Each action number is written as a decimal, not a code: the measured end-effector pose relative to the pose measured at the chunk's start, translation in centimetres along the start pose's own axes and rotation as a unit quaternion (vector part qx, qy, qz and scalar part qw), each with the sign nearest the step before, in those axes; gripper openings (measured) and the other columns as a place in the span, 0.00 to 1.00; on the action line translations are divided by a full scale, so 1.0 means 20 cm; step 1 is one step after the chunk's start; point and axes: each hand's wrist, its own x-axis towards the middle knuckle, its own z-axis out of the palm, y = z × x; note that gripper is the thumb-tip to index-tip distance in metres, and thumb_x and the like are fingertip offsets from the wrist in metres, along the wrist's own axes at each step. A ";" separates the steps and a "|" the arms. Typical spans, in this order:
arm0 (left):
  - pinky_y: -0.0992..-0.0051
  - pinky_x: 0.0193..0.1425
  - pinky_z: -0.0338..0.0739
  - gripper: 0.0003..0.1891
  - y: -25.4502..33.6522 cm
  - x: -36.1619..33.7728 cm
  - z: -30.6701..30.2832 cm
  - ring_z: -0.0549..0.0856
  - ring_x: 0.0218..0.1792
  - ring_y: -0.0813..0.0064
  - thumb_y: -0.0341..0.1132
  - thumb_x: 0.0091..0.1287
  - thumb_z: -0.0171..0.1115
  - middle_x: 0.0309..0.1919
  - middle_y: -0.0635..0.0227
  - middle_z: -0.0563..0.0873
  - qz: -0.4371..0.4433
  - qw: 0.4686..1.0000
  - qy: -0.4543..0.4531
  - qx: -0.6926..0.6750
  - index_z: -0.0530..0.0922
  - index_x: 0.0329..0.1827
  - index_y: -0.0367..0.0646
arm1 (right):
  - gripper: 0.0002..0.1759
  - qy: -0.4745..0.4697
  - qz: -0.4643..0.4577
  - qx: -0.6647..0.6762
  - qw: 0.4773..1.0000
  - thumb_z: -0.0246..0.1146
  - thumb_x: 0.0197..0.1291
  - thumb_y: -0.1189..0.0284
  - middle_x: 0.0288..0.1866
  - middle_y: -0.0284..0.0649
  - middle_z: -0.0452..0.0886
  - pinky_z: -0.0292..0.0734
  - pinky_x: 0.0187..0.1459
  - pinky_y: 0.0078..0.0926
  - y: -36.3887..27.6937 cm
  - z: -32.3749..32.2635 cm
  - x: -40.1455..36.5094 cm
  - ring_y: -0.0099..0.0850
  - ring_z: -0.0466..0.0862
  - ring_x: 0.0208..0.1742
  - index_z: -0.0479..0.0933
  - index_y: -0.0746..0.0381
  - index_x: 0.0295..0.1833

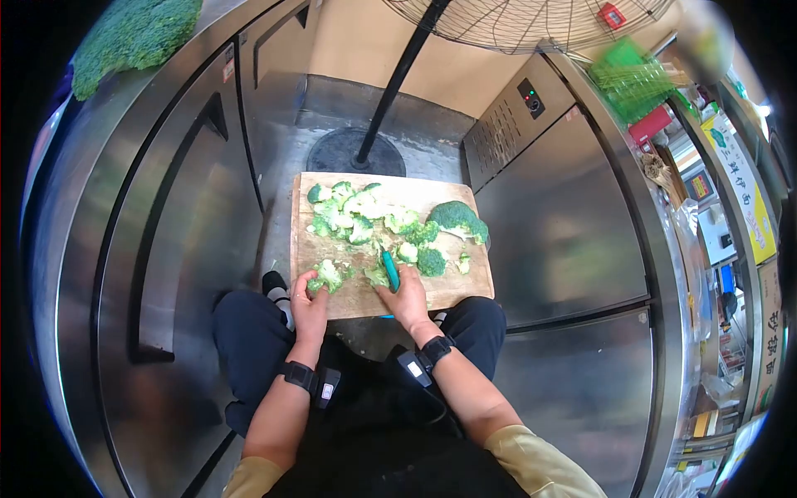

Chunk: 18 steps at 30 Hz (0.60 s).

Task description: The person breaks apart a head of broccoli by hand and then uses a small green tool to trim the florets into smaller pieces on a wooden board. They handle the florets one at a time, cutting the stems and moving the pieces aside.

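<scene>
On the wooden cutting board (455,284) in front of me lie many cut broccoli florets (336,212), heaped mostly at the far left and middle. My left hand (309,305) is at the near left of the board, thumb and fingers closed around a broccoli floret (330,275). My right hand (408,300) grips a small knife (391,270) by its teal handle; its blade is hard to make out among the pieces. Beside the right fingertips is another green piece (375,275). A larger broccoli head (458,219) rests at the far right of the board.
Steel cabinets stand close on the left (183,241) and right (573,224). Behind the board is a black fan base (355,153) with its pole. A whole broccoli (137,41) sits on the left counter. A green basket (631,79) and packages crowd the right counter.
</scene>
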 end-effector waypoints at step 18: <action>0.65 0.58 0.70 0.16 0.46 -0.08 0.02 0.76 0.53 0.56 0.33 0.61 0.60 0.49 0.62 0.80 0.292 0.920 -0.124 0.230 0.78 0.51 0.41 | 0.23 -0.310 0.260 0.642 0.652 0.51 0.65 0.62 0.17 0.35 0.71 0.68 0.21 0.18 -0.14 -0.14 -0.05 0.21 0.69 0.16 0.74 0.76 0.45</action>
